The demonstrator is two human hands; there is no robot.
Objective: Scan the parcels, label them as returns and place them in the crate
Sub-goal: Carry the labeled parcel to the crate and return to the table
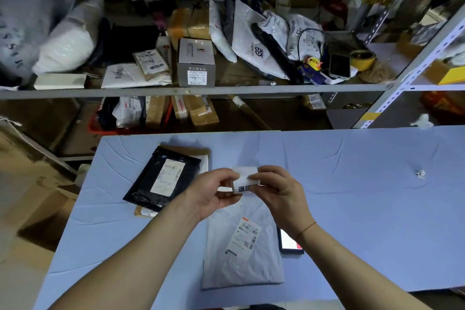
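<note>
Both hands hold a small white return label (245, 180) with black printed characters above the table. My left hand (211, 195) pinches its left edge and my right hand (279, 192) pinches its right side. Below them a grey poly-bag parcel (241, 246) lies flat on the blue table (364, 209), its shipping label face up. A black poly-bag parcel (163, 178) with a white label lies to the left, on top of a brown cardboard envelope (187, 151). A red crate (97, 123) with several parcels sits under the shelf behind the table.
A phone (289, 240) with a lit screen lies beside the grey parcel on its right. A crumpled scrap of paper (420, 173) sits at the table's right. A metal shelf (191, 89) crowded with parcels, boxes and bags stands behind. Cardboard boxes (42, 209) stand at the left.
</note>
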